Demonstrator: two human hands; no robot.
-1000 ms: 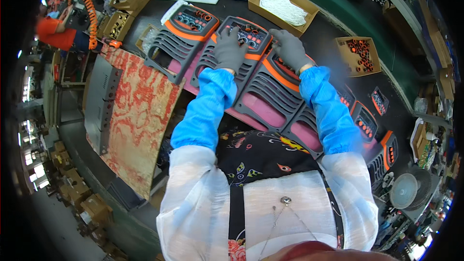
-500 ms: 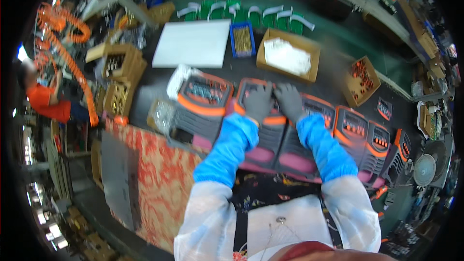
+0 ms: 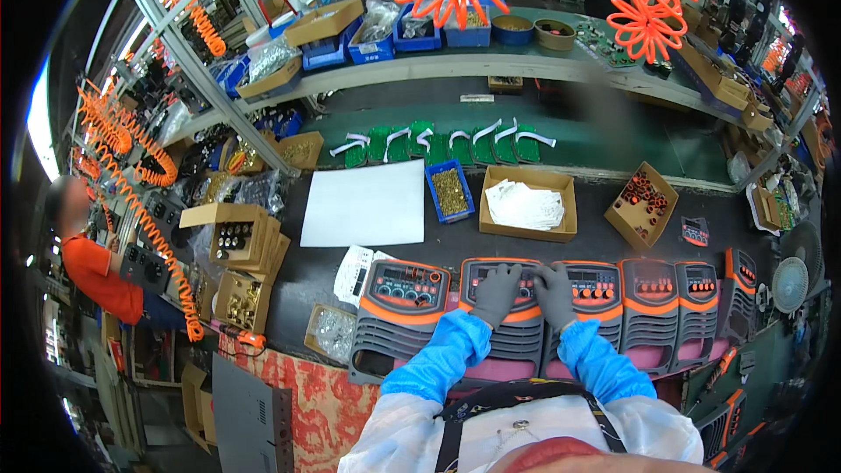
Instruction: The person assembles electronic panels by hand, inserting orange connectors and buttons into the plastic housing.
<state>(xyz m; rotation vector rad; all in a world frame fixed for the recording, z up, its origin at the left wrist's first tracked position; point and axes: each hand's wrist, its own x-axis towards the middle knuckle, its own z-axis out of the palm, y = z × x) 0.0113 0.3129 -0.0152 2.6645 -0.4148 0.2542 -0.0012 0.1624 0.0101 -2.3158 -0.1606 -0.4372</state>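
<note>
Panels (image 3: 506,302), five in one row along the counter (image 3: 604,245); left hand (image 3: 496,292) and right hand (image 3: 554,293), two gloved, fingers spread flat on the second, holding nothing.

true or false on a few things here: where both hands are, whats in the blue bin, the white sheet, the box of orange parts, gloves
1. Both hands rest on the same front panel. True: the left hand and right hand lie side by side on the second panel from the left.
2. The blue bin is empty. False: it holds small brass-coloured parts.
3. The white sheet lies left of the blue bin. True.
4. The box of orange parts sits left of the white sheet. False: it is far to the right.
5. The hands are bare. False: both wear grey gloves.
</note>
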